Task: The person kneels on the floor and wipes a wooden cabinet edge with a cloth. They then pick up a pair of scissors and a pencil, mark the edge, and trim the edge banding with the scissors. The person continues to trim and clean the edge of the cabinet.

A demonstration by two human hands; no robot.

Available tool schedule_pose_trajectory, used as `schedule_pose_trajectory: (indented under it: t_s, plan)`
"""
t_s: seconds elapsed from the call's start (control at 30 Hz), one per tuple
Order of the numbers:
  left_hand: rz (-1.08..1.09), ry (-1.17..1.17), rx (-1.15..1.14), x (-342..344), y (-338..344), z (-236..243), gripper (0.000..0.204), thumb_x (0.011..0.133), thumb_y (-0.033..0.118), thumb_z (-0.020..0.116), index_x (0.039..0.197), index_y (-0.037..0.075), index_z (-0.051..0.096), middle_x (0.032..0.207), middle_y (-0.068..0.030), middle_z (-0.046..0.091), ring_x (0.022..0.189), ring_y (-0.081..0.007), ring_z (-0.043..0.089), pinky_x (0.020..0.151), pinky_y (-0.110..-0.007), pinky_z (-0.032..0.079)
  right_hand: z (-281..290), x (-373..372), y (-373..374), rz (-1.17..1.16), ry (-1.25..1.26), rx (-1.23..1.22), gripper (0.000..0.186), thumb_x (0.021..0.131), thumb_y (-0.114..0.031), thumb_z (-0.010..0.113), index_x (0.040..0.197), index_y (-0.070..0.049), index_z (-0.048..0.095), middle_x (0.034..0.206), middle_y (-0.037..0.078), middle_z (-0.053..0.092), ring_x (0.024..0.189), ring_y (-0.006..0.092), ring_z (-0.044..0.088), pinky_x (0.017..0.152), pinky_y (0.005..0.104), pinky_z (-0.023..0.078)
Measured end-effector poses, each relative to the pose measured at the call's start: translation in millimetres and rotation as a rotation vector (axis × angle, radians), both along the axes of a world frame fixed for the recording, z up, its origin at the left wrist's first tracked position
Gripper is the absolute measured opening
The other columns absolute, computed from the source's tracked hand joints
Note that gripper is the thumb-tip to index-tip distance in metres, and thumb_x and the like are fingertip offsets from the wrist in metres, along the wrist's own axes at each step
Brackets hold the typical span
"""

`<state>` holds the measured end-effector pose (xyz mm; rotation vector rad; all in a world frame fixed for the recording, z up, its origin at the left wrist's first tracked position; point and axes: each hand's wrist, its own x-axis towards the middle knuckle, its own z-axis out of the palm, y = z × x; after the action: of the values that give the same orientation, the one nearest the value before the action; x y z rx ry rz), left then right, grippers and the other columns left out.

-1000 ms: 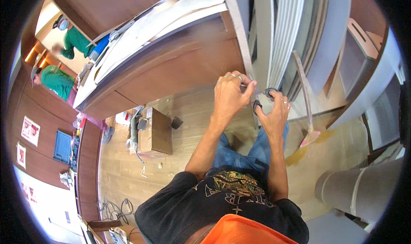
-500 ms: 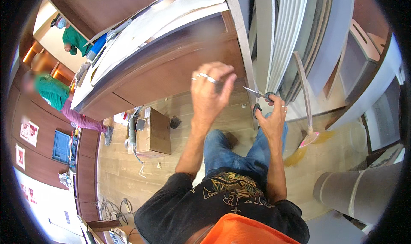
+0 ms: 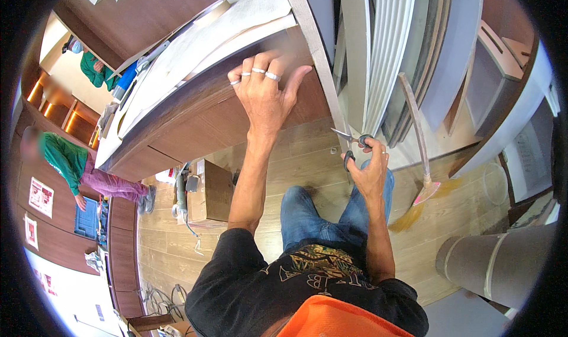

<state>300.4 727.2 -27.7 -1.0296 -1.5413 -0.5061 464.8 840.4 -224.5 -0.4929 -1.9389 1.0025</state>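
Observation:
In my right hand [image 3: 370, 174] is a pair of scissors [image 3: 345, 135], my fingers in its dark handle loops. The blades point up and left, slightly parted, touching nothing that I can see. My left hand [image 3: 264, 91], with rings on several fingers, is at the front edge of the brown counter [image 3: 231, 103]. Its fingers bend over away from me and the thumb stands well apart to the right. The fingertips are hidden, so whether they touch the edge cannot be told. White sheet material [image 3: 236, 26] covers the countertop just beyond.
Tall white and grey panels [image 3: 390, 47] lean at the right, beside a broom [image 3: 423, 159] with yellow bristles. A thick grey roll [image 3: 497, 263] lies at lower right. A cardboard box [image 3: 212, 192] and a grey power tool [image 3: 181, 192] are left on the floor. A person in green [image 3: 62, 156] stands far left.
My left hand has moved left and forward to the counter edge, its thumb now farther from the fingers. The scissors have shifted slightly left in my right hand. The person at left has turned and lowered an arm.

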Motion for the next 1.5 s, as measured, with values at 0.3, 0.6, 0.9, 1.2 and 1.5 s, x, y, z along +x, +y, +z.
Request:
schedule_pose_trajectory:
  t_s: [0.3, 0.6, 0.9, 1.2, 1.5]
  plan:
    - [-0.01, 0.057, 0.025, -3.5, 1.4, -7.5, 0.034, 0.072, 0.033, 0.087, 0.097, 0.017, 0.071, 0.091, 0.0007, 0.069, 0.082, -0.0173, 0.059, 0.08, -0.033, 0.035, -5.6, -13.3, -2.5, 0.035, 0.042, -0.037, 0.056, 0.071, -0.024, 0.085, 0.116, -0.007, 0.055, 0.104, 0.008, 0.063, 0.092, 0.0254, 0.056, 0.086, 0.0424, 0.038]
    - [-0.114, -0.158, 0.04, 14.2, 0.2, 7.4, 0.026, 0.075, 0.022, 0.085, 0.087, 0.011, 0.065, 0.086, -0.0022, 0.062, 0.081, -0.0222, 0.056, 0.078, -0.036, 0.034, -9.2, -8.6, -0.1, 0.032, 0.084, -0.085, 0.057, 0.07, -0.022, 0.085, 0.116, -0.006, 0.055, 0.105, 0.008, 0.065, 0.092, 0.0249, 0.058, 0.086, 0.042, 0.039]
    - [-0.13, -0.23, 0.098, 17.6, 5.0, 9.1, 0.01, 0.079, 0.014, 0.077, 0.083, 0.012, 0.068, 0.086, -0.0012, 0.068, 0.083, -0.0184, 0.058, 0.08, -0.034, 0.033, -6.2, -7.1, -3.6, 0.059, 0.079, -0.108, 0.058, 0.07, -0.021, 0.086, 0.117, -0.006, 0.056, 0.104, 0.01, 0.065, 0.092, 0.025, 0.058, 0.086, 0.0416, 0.04]
    - [-0.129, -0.201, 0.119, 11.2, 8.1, 6.7, 0.013, 0.079, 0.016, 0.075, 0.083, 0.009, 0.065, 0.084, -0.0043, 0.064, 0.079, -0.0236, 0.056, 0.079, -0.037, 0.032, 2.0, -5.7, -9.9, 0.087, 0.084, -0.119, 0.056, 0.071, -0.022, 0.086, 0.116, -0.005, 0.056, 0.107, 0.011, 0.064, 0.092, 0.026, 0.058, 0.086, 0.0419, 0.04]
    - [-0.049, -0.19, 0.124, 16.6, 12.3, 9.0, 0.033, 0.076, 0.032, 0.083, 0.083, 0.009, 0.061, 0.079, -0.0061, 0.057, 0.08, -0.0277, 0.054, 0.079, -0.038, 0.032, 0.3, -1.6, -10.4, 0.091, 0.086, -0.171, 0.056, 0.071, -0.02, 0.086, 0.115, -0.005, 0.056, 0.105, 0.01, 0.065, 0.091, 0.0246, 0.058, 0.086, 0.0413, 0.041]
